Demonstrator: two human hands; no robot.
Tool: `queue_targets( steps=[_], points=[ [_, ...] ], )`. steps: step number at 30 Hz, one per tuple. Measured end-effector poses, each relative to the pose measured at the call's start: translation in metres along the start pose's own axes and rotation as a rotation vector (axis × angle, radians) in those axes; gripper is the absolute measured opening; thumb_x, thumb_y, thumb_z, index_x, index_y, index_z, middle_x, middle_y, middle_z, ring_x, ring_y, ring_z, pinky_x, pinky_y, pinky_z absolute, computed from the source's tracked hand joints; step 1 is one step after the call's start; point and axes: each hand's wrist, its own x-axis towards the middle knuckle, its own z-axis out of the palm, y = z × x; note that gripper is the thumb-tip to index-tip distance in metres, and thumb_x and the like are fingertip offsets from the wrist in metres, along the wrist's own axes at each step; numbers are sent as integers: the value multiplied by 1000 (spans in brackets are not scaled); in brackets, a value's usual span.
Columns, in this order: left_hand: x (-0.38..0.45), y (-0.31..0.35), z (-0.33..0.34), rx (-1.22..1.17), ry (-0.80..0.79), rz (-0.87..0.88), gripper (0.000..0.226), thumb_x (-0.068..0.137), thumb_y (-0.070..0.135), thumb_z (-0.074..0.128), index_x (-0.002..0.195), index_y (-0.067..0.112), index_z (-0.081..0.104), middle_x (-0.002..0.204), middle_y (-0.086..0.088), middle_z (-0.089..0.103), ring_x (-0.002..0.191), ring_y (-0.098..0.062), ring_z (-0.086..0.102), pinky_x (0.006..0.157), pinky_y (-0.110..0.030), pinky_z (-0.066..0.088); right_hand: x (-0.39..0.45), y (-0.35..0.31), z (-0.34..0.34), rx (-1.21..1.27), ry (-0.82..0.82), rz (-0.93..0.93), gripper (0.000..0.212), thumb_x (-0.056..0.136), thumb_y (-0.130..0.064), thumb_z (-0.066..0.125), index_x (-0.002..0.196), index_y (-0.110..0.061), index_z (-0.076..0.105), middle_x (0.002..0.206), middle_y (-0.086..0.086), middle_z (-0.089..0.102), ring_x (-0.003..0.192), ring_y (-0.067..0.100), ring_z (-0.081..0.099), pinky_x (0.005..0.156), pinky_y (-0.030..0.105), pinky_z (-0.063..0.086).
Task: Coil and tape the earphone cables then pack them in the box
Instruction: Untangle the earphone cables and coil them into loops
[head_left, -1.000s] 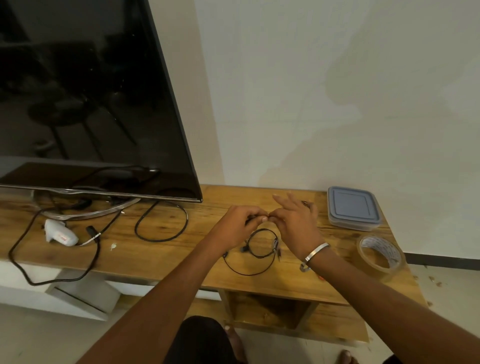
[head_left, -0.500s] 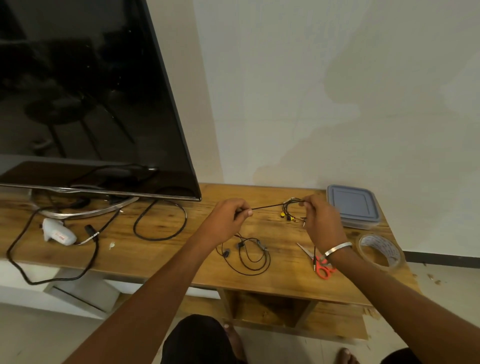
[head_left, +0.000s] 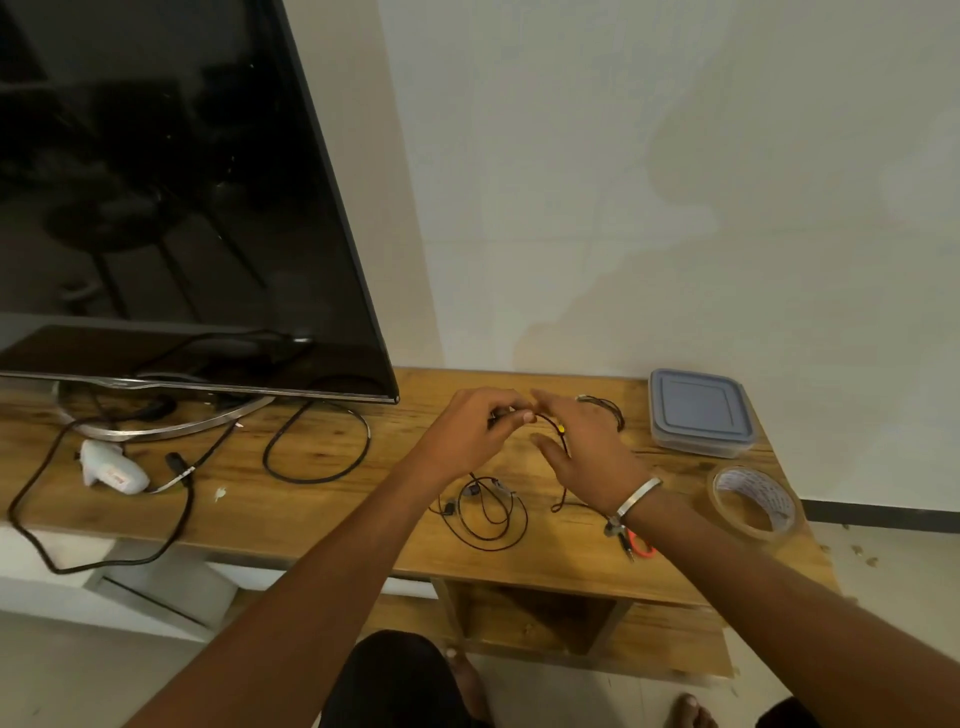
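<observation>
Both hands had closed together since the earlier frame. Left hand (head_left: 467, 431) pinched the earphone cable (head_left: 550, 422); right hand (head_left: 587, 452) had fingers extended, cable running across them. A second earphone cable (head_left: 485, 512) lay coiled on the table (head_left: 322, 499). The box (head_left: 698, 410) stood lidded, contents hidden, near the tape roll (head_left: 753, 501).

Bare forearms (silver bangle (head_left: 638, 499), right wrist)
</observation>
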Motion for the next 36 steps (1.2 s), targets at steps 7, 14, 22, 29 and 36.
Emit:
queue_targets(
  steps=[7,14,22,29,36],
  points=[
    [0,-5,-5,24,17,-67,17,95,32,61,96,20,72,77,-6,67,60,-11,50,55,-27,41,6,2,-16,68,87,92,25,98,-14,43,110,-12,65,76,3,65,72,18,60,73,33,50],
    [-3,-17,-19,63,10,-106,19,95,31,60,94,17,73,76,-5,65,55,-2,43,51,-13,32,-4,31,-28,109,338,247,21,96,-9,44,100,-9,65,72,1,63,65,16,59,64,20,46],
    [-1,-14,-23,51,32,-92,19,95,28,61,95,14,75,90,3,71,85,-10,64,78,-30,53,-6,42,-14,-70,65,465,39,90,-21,54,125,-5,51,130,15,46,117,31,50,98,41,44],
    [4,2,-16,32,-38,-4,16,94,24,63,97,15,75,86,9,70,83,-2,63,75,-14,48,-1,0,-4,0,-21,31,51,92,-27,54,139,-18,37,122,3,61,116,20,55,101,44,41],
    [3,1,-24,41,-60,-28,16,93,29,63,99,19,74,82,19,65,76,11,58,65,-3,40,5,-4,-18,102,180,52,22,96,-13,47,105,-12,67,71,-5,60,62,12,56,61,21,41]
  ],
)
